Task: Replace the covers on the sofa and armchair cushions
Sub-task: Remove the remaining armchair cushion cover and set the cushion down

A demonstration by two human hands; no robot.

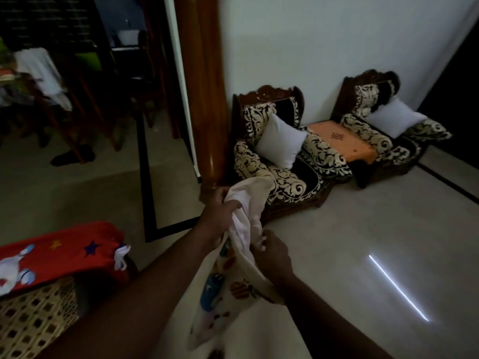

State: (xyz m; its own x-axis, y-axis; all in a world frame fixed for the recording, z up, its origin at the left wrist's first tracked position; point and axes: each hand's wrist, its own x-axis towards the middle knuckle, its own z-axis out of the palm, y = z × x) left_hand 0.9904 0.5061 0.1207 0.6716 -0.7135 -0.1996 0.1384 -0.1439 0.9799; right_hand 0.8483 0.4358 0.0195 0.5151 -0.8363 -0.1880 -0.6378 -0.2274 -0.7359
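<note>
I hold the cushion cover (243,229) in both hands, above the floor (363,242) in front of the near armchair (274,156). My left hand (220,211) grips the bunched upper part of the cover; my right hand (272,252) pinches the cloth just below it. The two hands sit near each other, both clamped on the fabric. The printed lower part of the cover hangs down between my forearms. A bare white cushion (281,142) leans on the near armchair's seat. A second white cushion (395,117) rests on the far armchair (388,130). An orange-topped side table (342,141) stands between the two armchairs.
</note>
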